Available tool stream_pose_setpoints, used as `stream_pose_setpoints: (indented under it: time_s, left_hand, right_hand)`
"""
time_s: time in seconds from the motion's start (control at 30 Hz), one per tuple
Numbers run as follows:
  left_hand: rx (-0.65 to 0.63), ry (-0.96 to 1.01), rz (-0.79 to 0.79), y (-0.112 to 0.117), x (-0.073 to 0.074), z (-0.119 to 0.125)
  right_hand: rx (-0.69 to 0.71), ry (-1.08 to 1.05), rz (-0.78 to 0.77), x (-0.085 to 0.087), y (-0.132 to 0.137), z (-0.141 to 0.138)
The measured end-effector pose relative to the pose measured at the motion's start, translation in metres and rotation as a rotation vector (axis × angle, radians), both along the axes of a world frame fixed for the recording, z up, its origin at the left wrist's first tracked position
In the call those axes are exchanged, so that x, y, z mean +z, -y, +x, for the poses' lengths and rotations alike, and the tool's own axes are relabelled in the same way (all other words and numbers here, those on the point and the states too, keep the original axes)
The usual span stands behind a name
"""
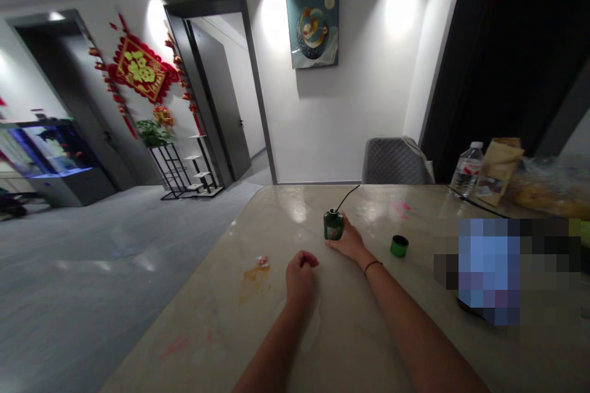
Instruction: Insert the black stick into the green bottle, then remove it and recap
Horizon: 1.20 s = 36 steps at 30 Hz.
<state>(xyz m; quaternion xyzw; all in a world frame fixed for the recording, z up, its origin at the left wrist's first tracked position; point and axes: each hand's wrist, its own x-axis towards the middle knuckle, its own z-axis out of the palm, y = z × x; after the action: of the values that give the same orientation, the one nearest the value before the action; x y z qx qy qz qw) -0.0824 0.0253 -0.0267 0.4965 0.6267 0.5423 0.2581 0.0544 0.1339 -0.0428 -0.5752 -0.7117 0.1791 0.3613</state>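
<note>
A small dark green bottle (332, 225) stands upright on the beige marble table (230, 319), with a thin black stick poking out of its mouth up and to the right. My right hand (348, 241) wraps around the bottle's right side. My left hand (300, 275) rests on the table a little nearer to me, curled into a fist with nothing visible in it. A green cap (399, 246) sits on the table to the right of my right wrist.
An orange stain (255, 274) and a small crumpled scrap (262, 261) lie left of my left hand. At the far right stand a water bottle (465, 170), a brown paper bag (498, 171) and a plastic bag. A grey chair (394, 161) is behind the table.
</note>
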Motion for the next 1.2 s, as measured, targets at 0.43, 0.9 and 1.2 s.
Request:
stream_pose_setpoints:
  time_s: [0.43,0.9,1.2]
  left_hand:
    - [-0.036,0.116,0.050,-0.0032,-0.0035,-0.0013]
    - [-0.005,-0.001,0.009,-0.0024,0.0005,0.0020]
    - [-0.016,-0.020,0.007,-0.0041,-0.0007,0.0001]
  right_hand:
    - [-0.043,0.021,-0.037,-0.0017,0.0010,0.0009]
    - [-0.073,0.169,-0.024,0.0037,-0.0020,-0.0028]
    - [-0.088,0.212,-0.046,0.0049,-0.0018,-0.0049]
